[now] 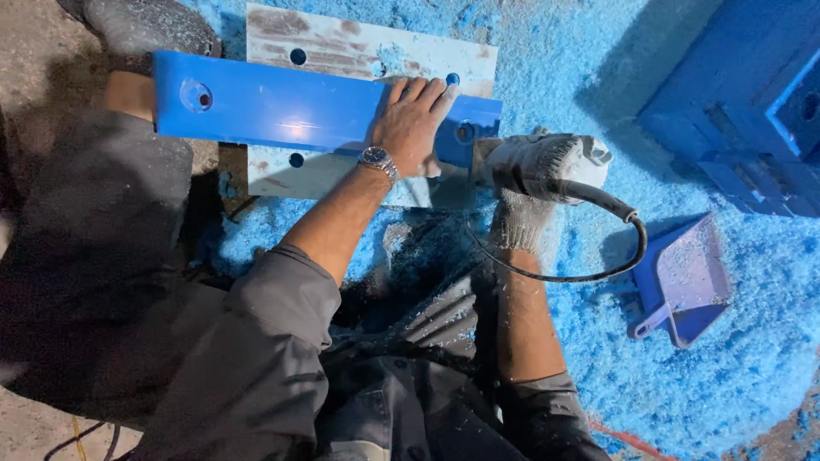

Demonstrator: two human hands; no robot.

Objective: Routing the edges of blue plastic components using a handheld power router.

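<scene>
Long blue plastic bar (290, 109) w/ round holes near each end lies across upper-left to centre of frame, nearly level, resting on a pale rust-stained plate (342, 47) w/ small round holes; plate shows above and below the bar. Left hand (410, 124), bare, fingers spread flat and pressed down on the bar's right part, palm on top, fingertips reaching the bar's upper edge; a metal wristwatch (377, 160) on that wrist, grey sleeve pushed up the forearm. Right hand (521, 218) in a dusty knit work glove, centre-right of frame, closed round the underside of a grey dust-coated hand-held power tool (538, 162); tool's front end meets the bar's right end, just beside the hole there. Can't tell what bit or disc is fitted, hidden by the tool body. Black power cord (615, 248) loops from tool's rear, right and down, then back toward the person's lap. Blue shavings (752, 358) cover the floor across right half of frame, also dusting the grey trousers lower centre. Blue dustpan (683, 282) lies on shavings at right, well apart from the tool. Big blue block-shaped parts (743, 94) stacked upper right. Dark shoe (145, 26) at upper left, touching the bar's left end area.
</scene>
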